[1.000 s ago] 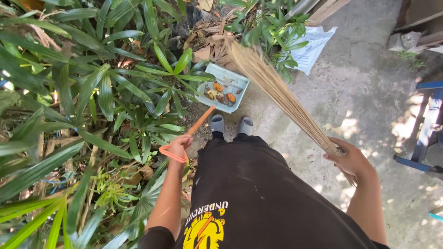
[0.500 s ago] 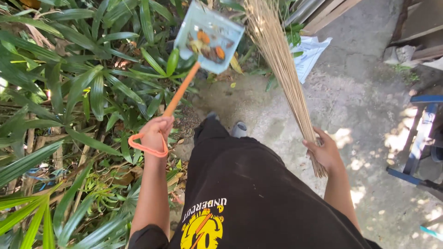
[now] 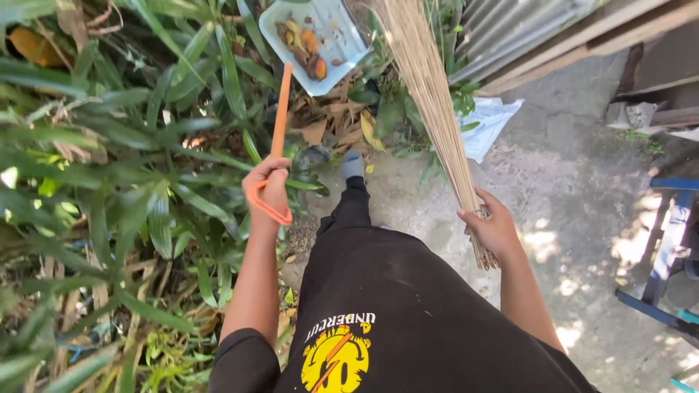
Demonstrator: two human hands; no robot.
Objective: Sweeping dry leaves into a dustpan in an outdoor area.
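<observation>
My left hand [image 3: 268, 185] grips the orange handle [image 3: 279, 124] of a pale blue dustpan [image 3: 342, 40], held up high over the plants. Dry leaves and orange bits lie in the pan. My right hand [image 3: 495, 225] holds a bundle-type stick broom [image 3: 426, 87] near its bound end, the bristles pointing up and away toward the top of the view. My black-trousered legs and one grey shoe [image 3: 352, 164] stand on the concrete below.
Dense long-leaved green plants [image 3: 131, 182] fill the left side. A corrugated metal sheet [image 3: 510, 25] and wooden boards lean at top right. A white plastic bag [image 3: 489, 124] lies on the concrete. A blue metal frame [image 3: 666, 247] stands at the right edge.
My left hand has lifted the dustpan from the ground up and forward over the plants. The broom has swung more upright, and I have stepped forward.
</observation>
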